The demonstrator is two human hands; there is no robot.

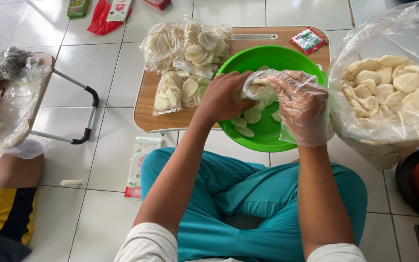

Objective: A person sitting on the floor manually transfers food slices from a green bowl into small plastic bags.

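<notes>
The person wore teal trousers [248,194] and a white top with short sleeves [146,245] — both forearms were bare. The left hand [221,99] was uncovered, while the right hand [302,106] was inside a thin, clear plastic glove — loose and crinkled.

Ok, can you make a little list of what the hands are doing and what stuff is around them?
left hand: bare, gripping a small clear bag of crackers
right hand: in a clear plastic glove, on the same bag
green bowl: under the hands, a few loose crackers inside
wooden tray table: holds the bowl and filled cracker bags
big plastic sack: right of the bowl, full of crackers
floor: white tiles
</notes>
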